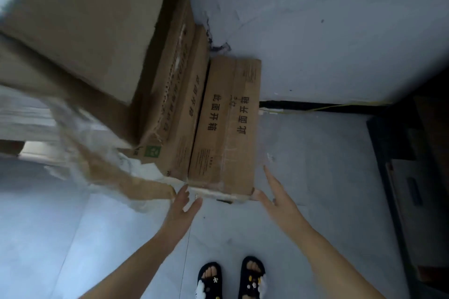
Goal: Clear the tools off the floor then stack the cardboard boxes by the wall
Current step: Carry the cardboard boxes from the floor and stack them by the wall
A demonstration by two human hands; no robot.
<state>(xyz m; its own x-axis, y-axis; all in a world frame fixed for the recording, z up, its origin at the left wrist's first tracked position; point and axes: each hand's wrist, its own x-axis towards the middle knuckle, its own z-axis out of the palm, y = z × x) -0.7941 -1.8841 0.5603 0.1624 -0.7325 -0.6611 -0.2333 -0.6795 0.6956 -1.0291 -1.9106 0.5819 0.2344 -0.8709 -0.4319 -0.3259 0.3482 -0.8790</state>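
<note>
A long brown cardboard box with black printed characters lies on the grey floor, its near end just in front of me. My left hand reaches with straight fingers to the box's near left corner. My right hand is spread at the near right corner, thumb touching the box end. A second, similar box lies against its left side. A large cardboard box rises above them on the left, blurred.
Crumpled clear plastic wrap and brown paper trail on the floor at left. A black cable and a yellow cord run along the wall base on the right. Dark furniture stands at the right edge. My sandalled feet are below.
</note>
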